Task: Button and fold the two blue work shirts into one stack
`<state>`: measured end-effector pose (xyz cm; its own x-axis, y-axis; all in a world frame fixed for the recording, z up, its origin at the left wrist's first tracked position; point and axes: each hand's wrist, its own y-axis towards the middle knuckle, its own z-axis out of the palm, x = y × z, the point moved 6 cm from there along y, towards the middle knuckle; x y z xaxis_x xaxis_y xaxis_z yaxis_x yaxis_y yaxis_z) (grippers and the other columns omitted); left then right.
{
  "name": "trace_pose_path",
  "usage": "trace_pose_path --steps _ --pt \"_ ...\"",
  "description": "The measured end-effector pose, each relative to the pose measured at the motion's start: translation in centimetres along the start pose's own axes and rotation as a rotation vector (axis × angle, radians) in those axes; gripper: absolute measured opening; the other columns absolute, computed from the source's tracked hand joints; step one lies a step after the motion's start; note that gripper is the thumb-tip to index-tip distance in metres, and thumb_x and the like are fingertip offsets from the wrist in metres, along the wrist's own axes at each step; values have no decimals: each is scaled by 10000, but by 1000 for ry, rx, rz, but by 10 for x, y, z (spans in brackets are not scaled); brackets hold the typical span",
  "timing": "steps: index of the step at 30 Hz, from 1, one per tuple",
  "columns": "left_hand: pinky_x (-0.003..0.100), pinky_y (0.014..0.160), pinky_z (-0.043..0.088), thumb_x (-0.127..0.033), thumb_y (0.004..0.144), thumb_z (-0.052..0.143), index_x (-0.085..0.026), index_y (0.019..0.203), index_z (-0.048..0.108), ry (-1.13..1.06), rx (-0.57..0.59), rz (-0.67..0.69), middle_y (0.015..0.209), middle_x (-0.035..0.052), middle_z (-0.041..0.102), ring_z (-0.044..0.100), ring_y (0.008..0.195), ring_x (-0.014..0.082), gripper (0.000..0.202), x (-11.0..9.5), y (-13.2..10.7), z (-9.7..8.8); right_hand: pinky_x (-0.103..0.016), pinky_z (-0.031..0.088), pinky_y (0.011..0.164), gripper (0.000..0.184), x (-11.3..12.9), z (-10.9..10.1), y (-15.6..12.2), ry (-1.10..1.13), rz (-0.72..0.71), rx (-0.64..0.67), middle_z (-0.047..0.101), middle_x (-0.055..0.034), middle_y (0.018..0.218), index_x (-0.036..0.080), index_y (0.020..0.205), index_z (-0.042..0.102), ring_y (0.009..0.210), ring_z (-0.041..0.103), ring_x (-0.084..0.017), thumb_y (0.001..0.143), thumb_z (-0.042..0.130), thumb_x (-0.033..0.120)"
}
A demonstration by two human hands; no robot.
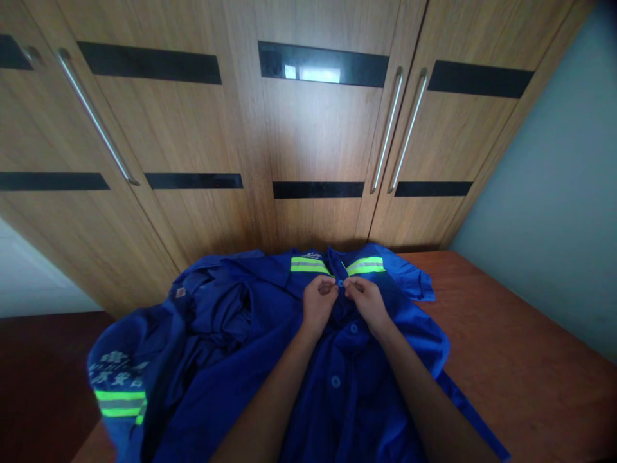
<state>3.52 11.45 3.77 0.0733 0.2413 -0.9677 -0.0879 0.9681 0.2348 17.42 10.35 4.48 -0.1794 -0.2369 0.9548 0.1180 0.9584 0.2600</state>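
A blue work jacket (308, 379) with yellow-green reflective strips lies spread out in front of me, its buttoned front running up the middle. Near the top of that front, my left hand (320, 299) pinches the jacket's edge just left of a pale blue button (340, 283). From the other side my right hand (365, 299) pinches the cloth, its fingertips close to the same button. Two more buttons show lower down the front. Whether the upper button sits in its hole I cannot tell.
More blue clothing (120, 354) with printing and a reflective strip is heaped at the left. Everything rests on a reddish-brown wooden surface (520, 360). Behind stands a wooden wardrobe (318, 128) with long metal handles, and a pale wall (554, 212) bounds the right.
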Motion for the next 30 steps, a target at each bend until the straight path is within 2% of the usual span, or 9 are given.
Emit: trace_pose_path --steps 5,10,14,17,19,21,24,27,30 --pt "242 693 513 -125 722 625 -174 786 627 114 22 87 757 17 682 658 725 142 81 -3 0 1 -257 430 569 305 -1 2 0 26 35 58 588 3 609 181 741 638 564 532 -137 772 540 468" --pt "244 695 514 -106 776 575 -173 832 645 270 45 142 791 27 693 662 741 145 113 -3 -2 0 -254 409 571 225 -4 -2 0 -100 3 104 593 8 578 197 711 648 565 547 -149 756 546 392" --pt "266 726 510 -72 778 560 -182 850 692 421 160 198 824 35 717 662 750 154 186 -5 -8 7 -271 408 641 111 -3 -16 2 -262 -43 14 634 -5 634 220 723 666 636 584 -177 724 597 307" --pt "294 762 489 -40 760 545 -200 843 714 547 231 262 844 42 710 646 788 177 247 -11 -15 13 -293 433 731 166 8 -19 8 -424 -158 -86 682 -34 770 219 866 675 744 617 -197 782 550 290" --pt "299 762 479 -30 755 530 -208 827 718 616 268 302 818 43 690 629 787 185 268 -15 -19 16 -309 441 794 193 12 -13 15 -477 -202 -101 696 -53 850 213 924 677 824 623 -209 786 561 282" --pt "299 748 478 -29 755 518 -212 805 715 669 297 336 787 43 668 615 767 187 274 -18 -22 18 -318 443 812 199 9 -6 24 -451 -164 -92 699 -48 847 222 915 689 858 622 -218 731 627 265" --pt "314 774 482 -20 745 511 -220 798 713 717 327 382 807 48 661 608 797 197 289 -21 -23 19 -308 453 745 173 -5 -3 34 -382 -63 -102 687 -10 718 244 813 702 779 632 -211 648 667 205" --pt "355 894 466 -10 734 515 -223 802 714 738 321 427 907 59 669 597 942 219 300 -23 -21 19 -289 453 676 145 -23 -9 35 -275 21 -144 668 8 649 232 744 693 690 621 -187 630 618 182" --pt "395 1023 406 -7 768 493 -216 867 701 736 238 469 1025 70 671 554 1110 229 311 -28 -16 17 -272 436 572 166 -39 -16 31 -107 113 -175 630 16 595 198 761 679 577 570 -163 644 576 255"
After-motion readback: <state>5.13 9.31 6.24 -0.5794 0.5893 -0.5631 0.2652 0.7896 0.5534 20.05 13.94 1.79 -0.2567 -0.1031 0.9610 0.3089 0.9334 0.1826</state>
